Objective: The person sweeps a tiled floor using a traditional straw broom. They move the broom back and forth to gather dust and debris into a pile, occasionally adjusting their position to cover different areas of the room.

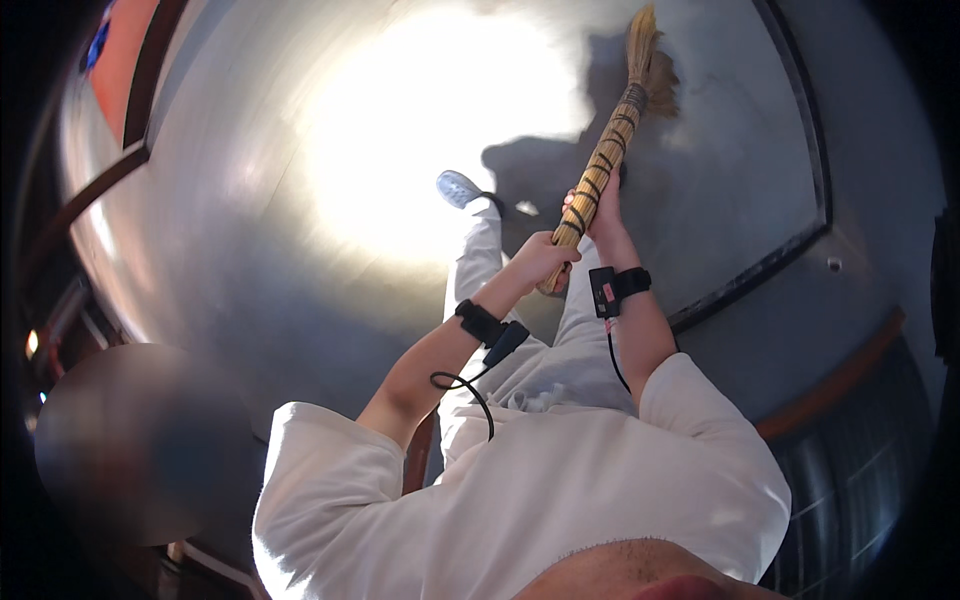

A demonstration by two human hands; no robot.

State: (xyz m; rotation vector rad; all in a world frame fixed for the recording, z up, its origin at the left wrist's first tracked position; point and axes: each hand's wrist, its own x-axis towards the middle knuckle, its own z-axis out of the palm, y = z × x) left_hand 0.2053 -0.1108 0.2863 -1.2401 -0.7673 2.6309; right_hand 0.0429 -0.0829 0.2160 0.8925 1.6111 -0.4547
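A straw hand broom (600, 169), its bundled handle wrapped in a spiral of dark cord, slants up and to the right in front of my body. My left hand (551, 259) is closed around the lower end of the handle. Higher up, my right hand (600, 206) grips the same handle from its right side. The broom's straw bristles (643, 49) point away from me at the top, with a darker brown tuft (663, 86) beside them. Whether the tips touch the floor (720, 187) I cannot tell.
Strong light glares on the smooth grey floor, and a shadow (540, 169) falls near the broom. My grey clog (457, 189) stands left of it. A dark strip (821, 165) borders the floor at right. A brown edge (832, 375) curves at lower right. Cables hang from my wrist devices (606, 291).
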